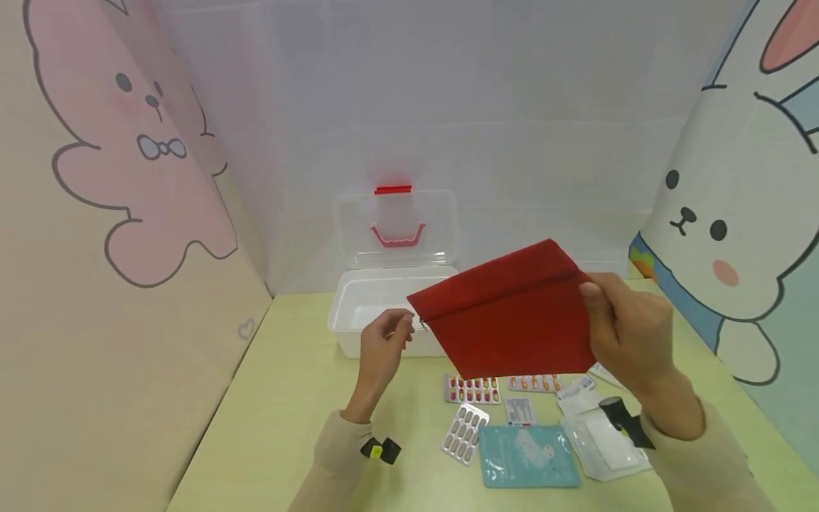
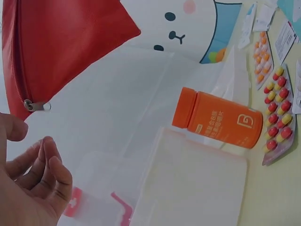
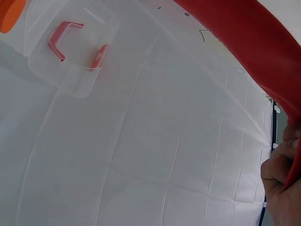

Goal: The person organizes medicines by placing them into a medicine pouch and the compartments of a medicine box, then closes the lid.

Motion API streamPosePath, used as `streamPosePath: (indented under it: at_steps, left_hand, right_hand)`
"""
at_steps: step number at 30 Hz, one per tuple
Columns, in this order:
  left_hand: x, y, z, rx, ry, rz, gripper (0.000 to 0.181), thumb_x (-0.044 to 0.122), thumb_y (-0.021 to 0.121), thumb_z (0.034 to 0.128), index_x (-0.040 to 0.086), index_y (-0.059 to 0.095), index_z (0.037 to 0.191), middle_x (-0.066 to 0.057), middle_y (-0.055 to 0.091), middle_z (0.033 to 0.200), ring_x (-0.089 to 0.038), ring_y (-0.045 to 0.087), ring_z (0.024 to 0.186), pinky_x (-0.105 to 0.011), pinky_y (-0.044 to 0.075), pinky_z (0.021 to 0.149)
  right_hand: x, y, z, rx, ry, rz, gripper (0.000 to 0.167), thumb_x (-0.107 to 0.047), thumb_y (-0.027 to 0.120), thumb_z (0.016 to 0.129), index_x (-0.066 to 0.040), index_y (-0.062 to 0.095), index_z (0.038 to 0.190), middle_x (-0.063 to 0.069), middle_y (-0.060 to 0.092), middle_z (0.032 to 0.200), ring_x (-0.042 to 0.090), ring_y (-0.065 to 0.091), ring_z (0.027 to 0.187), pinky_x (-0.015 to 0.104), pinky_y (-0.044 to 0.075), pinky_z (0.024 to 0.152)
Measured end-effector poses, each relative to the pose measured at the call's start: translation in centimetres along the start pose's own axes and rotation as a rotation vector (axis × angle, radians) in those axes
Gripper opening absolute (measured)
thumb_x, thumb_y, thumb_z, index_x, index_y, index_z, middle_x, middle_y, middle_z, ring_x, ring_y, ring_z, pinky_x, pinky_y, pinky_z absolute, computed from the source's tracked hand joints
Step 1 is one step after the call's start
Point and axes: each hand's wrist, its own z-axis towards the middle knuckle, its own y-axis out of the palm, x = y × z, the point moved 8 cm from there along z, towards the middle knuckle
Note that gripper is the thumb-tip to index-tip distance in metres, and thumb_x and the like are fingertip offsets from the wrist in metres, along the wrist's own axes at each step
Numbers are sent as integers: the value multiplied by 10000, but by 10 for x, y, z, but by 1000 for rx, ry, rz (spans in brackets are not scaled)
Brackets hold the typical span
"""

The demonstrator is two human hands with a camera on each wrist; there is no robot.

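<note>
A red zip pouch (image 1: 505,327) is held up above the table, tilted, its right end gripped between the thumb and fingers of my right hand (image 1: 630,338). In the right wrist view, the fingers fold over the edge of the red fabric. My left hand (image 1: 384,345) is raised by the pouch's lower left corner with fingers loosely bent. A gap shows between its thumb and fingertips in the left wrist view, close below the metal zipper pull (image 2: 37,106). The pouch seems closed along the zipper in the head view; its inside is hidden.
Behind the hands stands a white plastic box (image 1: 348,345) with its clear lid (image 1: 399,217) raised. An orange bottle (image 2: 221,117) stands beside it, hidden in the head view. Several blister packs (image 1: 466,434), a teal packet (image 1: 530,456) and a clear-wrapped white pack (image 1: 608,444) lie on the table.
</note>
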Motion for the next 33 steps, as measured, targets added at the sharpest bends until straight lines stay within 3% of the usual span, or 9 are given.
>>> streamPosePath:
  at_steps: [5, 7, 9, 14, 18, 21, 25, 31, 33]
  left_hand:
    - [24, -22, -5, 135, 156, 140, 134, 80, 606, 945, 41, 701, 1032, -143, 708, 911, -133, 626, 782, -224, 494, 681]
    - [36, -26, -8, 143, 226, 154, 118, 92, 624, 937, 61, 703, 1018, -109, 713, 931, -146, 631, 832, -246, 510, 730]
    - [48, -27, -10, 112, 284, 150, 98, 113, 635, 935, 64, 700, 989, -69, 709, 933, -143, 633, 843, -258, 520, 753]
    - [70, -16, -19, -31, 408, 128, 106, 149, 639, 940, 50, 676, 927, -27, 679, 863, -118, 623, 799, -262, 541, 756]
    - [82, -3, -25, -149, 491, 138, 54, 141, 643, 938, 98, 666, 961, -11, 669, 919, -127, 616, 885, -309, 551, 790]
    - [86, 7, -29, -258, 500, 142, 94, 140, 654, 930, 117, 670, 1020, -7, 672, 1050, -156, 620, 1022, -347, 538, 891]
    - [85, 21, -33, -432, 493, 129, 137, 140, 658, 932, 125, 673, 1068, -28, 653, 1200, -193, 601, 1157, -365, 512, 985]
    - [83, 39, -42, -682, 513, 98, 165, 117, 641, 940, 119, 673, 1102, -84, 641, 1243, -204, 603, 1150, -324, 546, 925]
    - [90, 44, -47, -746, 533, 92, 178, 83, 638, 933, 96, 676, 1107, -105, 643, 1232, -214, 605, 1135, -309, 548, 913]
  right_hand:
    - [0, 5, -1, -86, 2, 57, 560, -435, 415, 1027, 62, 652, 925, 156, 700, 722, 251, 615, 506, 141, 508, 623]
    - [0, 10, -3, -163, 2, 80, 545, -429, 399, 1033, 47, 651, 952, 138, 715, 758, 248, 664, 564, 138, 517, 654]
    - [-1, 16, -5, -226, -7, 104, 507, -409, 399, 1036, 27, 650, 978, 120, 721, 781, 235, 686, 598, 156, 532, 645]
    - [-6, 26, -9, -306, -44, 151, 416, -352, 419, 1036, -4, 648, 1029, 94, 727, 816, 209, 702, 629, 243, 563, 584]
    - [-6, 33, -12, -367, -31, 181, 263, -254, 499, 1018, -33, 640, 1042, 63, 733, 834, 176, 715, 664, 258, 570, 581]
    - [-5, 38, -15, -421, 3, 217, 104, -132, 597, 966, -68, 633, 1040, 19, 731, 827, 140, 714, 670, 227, 565, 587]
    - [-5, 42, -19, -461, 22, 255, 117, -55, 640, 920, -82, 625, 1033, -13, 723, 807, 106, 701, 657, 167, 542, 600]
    - [-8, 46, -20, -505, 36, 310, 128, -34, 633, 919, -96, 627, 1031, -32, 717, 792, 68, 687, 646, 131, 524, 592]
    - [-9, 48, -20, -529, 40, 325, 146, -19, 642, 907, -103, 628, 1027, -38, 716, 792, 48, 681, 647, 130, 523, 586]
